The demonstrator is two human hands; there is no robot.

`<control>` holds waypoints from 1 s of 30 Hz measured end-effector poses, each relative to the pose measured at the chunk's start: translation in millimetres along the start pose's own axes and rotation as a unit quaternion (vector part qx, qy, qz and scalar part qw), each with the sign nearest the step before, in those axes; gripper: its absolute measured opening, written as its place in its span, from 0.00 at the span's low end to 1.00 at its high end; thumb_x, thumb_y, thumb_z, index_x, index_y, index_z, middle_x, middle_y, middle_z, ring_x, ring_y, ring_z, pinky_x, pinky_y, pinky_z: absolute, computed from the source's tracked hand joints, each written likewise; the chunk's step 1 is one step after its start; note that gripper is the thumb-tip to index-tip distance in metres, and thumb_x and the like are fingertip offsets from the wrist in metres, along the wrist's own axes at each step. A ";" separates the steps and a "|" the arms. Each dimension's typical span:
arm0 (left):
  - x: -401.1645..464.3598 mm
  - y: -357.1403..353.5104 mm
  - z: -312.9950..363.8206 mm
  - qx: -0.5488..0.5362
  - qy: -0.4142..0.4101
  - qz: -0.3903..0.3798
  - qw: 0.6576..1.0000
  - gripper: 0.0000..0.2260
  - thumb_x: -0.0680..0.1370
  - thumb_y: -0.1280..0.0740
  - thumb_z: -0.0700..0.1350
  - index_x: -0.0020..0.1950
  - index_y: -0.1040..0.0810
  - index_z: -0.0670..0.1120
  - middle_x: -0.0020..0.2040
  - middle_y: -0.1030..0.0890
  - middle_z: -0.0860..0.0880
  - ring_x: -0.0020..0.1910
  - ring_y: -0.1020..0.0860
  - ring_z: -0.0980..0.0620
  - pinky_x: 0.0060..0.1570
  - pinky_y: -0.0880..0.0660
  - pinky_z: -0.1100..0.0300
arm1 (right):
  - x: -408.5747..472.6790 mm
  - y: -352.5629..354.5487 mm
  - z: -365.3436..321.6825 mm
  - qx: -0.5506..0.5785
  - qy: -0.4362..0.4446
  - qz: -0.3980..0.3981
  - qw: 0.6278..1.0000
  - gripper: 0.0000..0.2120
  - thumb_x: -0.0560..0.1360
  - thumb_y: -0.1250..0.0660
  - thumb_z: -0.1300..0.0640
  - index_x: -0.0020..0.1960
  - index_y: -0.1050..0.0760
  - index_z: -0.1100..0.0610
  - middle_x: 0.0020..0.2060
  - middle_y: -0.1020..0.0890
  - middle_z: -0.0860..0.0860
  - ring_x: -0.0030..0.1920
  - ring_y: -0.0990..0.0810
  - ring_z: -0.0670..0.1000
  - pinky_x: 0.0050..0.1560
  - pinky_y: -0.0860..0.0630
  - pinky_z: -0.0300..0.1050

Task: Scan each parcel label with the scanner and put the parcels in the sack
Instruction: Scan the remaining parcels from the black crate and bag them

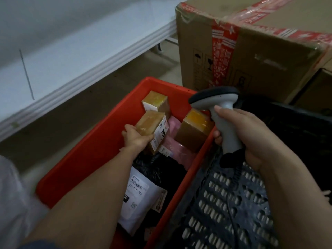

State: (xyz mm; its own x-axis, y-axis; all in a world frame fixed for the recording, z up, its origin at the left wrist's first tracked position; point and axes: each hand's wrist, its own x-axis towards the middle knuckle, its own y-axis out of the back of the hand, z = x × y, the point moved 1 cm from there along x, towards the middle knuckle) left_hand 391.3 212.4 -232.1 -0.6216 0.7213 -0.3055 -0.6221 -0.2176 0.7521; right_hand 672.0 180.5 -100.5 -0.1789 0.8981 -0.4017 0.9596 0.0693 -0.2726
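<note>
- left hand (pixel 137 138) is down inside the red plastic crate (pixel 86 159), fingers wrapped round a small taped cardboard parcel (pixel 150 125) and gripping it from the near end. the parcel's white label (pixel 159 135) is on the side facing right
- just behind that one there's a second small taped box (pixel 156 103), tipped up against the far wall of the crate, touching or nearly touching the held one
- closer to the camera, partly under the left forearm, is a white poly mailer (pixel 142 203) with a barcode label, lying on top of a black bag parcel (pixel 158 166)
- pink poly mailers (pixel 173 141) in the middle of the crate, under the boxes
- a bigger taped cardboard box (pixel 193 133) leans against the crate's right wall
- right hand (pixel 251 135) has a full grip on the handle of a grey handheld barcode scanner (pixel 221 114), held over the crate's right rim, head pointing left
- under the right arm there's a black perforated plastic crate (pixel 224 203)
- big cardboard carton (pixel 251 51) with red printed tape stands behind everything
- can't pick out the sack anywhere in this view
</note>
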 end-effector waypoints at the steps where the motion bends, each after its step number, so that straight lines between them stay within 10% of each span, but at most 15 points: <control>1: -2.0 -0.3 1.6 0.000 0.000 -0.006 1.000 0.33 0.63 0.21 0.53 0.59 0.37 0.49 0.60 0.36 0.48 0.57 0.29 0.45 0.67 0.34 0.41 | -0.7 -0.1 -0.1 0.000 -0.002 0.003 1.000 0.14 0.78 0.32 0.52 0.58 0.24 0.61 0.35 0.22 0.52 0.29 0.24 0.47 0.28 0.27 0.40; 6: -17.5 3.3 7.6 -0.136 0.068 -0.051 0.987 0.44 0.48 0.23 0.65 0.59 0.21 0.44 0.60 0.23 0.45 0.53 0.20 0.45 0.60 0.24 0.48 | -11.2 -11.3 -5.5 0.005 -0.015 0.025 1.000 0.12 0.78 0.32 0.52 0.53 0.24 0.61 0.34 0.24 0.54 0.27 0.25 0.47 0.27 0.28 0.40; 10: -69.5 25.3 27.8 -0.315 0.074 -0.147 0.935 0.19 0.71 0.27 0.54 0.56 0.21 0.43 0.48 0.17 0.46 0.46 0.18 0.49 0.45 0.21 0.57 | -37.3 -30.1 -20.6 0.004 0.011 0.058 0.998 0.11 0.78 0.32 0.54 0.51 0.25 0.63 0.28 0.25 0.53 0.21 0.27 0.46 0.23 0.30 0.35; 13: -115.0 52.7 46.1 -0.368 0.069 -0.206 0.904 0.22 0.74 0.29 0.56 0.62 0.25 0.46 0.50 0.17 0.46 0.48 0.19 0.47 0.41 0.20 0.58 | -69.2 -38.8 -41.3 -0.035 0.025 0.093 0.995 0.22 0.75 0.28 0.51 0.63 0.26 0.65 0.35 0.21 0.54 0.26 0.22 0.47 0.26 0.27 0.39; 20: -237.8 129.3 82.3 -0.286 0.011 -0.356 0.890 0.18 0.72 0.26 0.56 0.54 0.21 0.44 0.37 0.15 0.47 0.33 0.16 0.52 0.28 0.23 0.63 | -173.5 -37.5 -106.2 -0.153 0.074 0.149 0.974 0.29 0.72 0.25 0.47 0.65 0.31 0.61 0.48 0.19 0.56 0.38 0.18 0.51 0.30 0.21 0.43; 27: -290.9 147.9 82.4 -0.231 -0.044 -0.393 0.889 0.29 0.62 0.19 0.51 0.58 0.21 0.40 0.45 0.14 0.46 0.47 0.16 0.47 0.55 0.21 0.50 | -243.0 -15.9 -93.3 -0.247 0.001 0.155 0.957 0.24 0.69 0.23 0.54 0.59 0.28 0.62 0.42 0.19 0.58 0.36 0.20 0.54 0.35 0.23 0.49; 30: -287.0 160.4 89.3 -0.196 -0.076 -0.365 0.907 0.32 0.62 0.19 0.55 0.59 0.25 0.41 0.39 0.14 0.48 0.35 0.16 0.54 0.37 0.19 0.62 | -240.4 -10.9 -91.9 -0.317 -0.038 0.136 0.938 0.26 0.68 0.21 0.52 0.57 0.28 0.62 0.39 0.19 0.57 0.38 0.20 0.54 0.34 0.24 0.48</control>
State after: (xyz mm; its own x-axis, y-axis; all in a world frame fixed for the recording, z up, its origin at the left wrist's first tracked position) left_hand 512.5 29.3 28.4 0.0782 0.8431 -0.5320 -0.9816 0.1584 0.1068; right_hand 724.6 3.8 79.4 0.0986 0.8882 -0.4487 0.9039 0.1087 0.4138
